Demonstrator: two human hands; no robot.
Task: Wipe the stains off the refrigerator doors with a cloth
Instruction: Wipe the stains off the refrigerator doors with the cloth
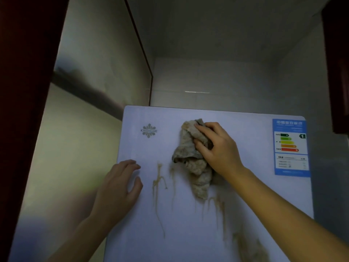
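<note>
Right grip point(213, 146) is clamped on a bunched, soiled cloth point(190, 157), pressing it against the upper middle of the white fridge door point(188, 233). Left hand point(117, 188) rests flat on the door's left edge, fingers spread, holding nothing. Brown drip stains point(158, 186) run down the door below and left of the cloth. An energy label point(290, 146) sits at upper right, a logo point(149, 130) at upper left.

A crumpled, soiled grey-beige cloth point(192, 157) lay bunched against the upper middle of the white refrigerator door point(249, 188) — its lower end hanging down. Tan stains point(159, 183) ran in thin vertical streaks below and to the left of it — a broader smear sat near the door's lower right.
</note>
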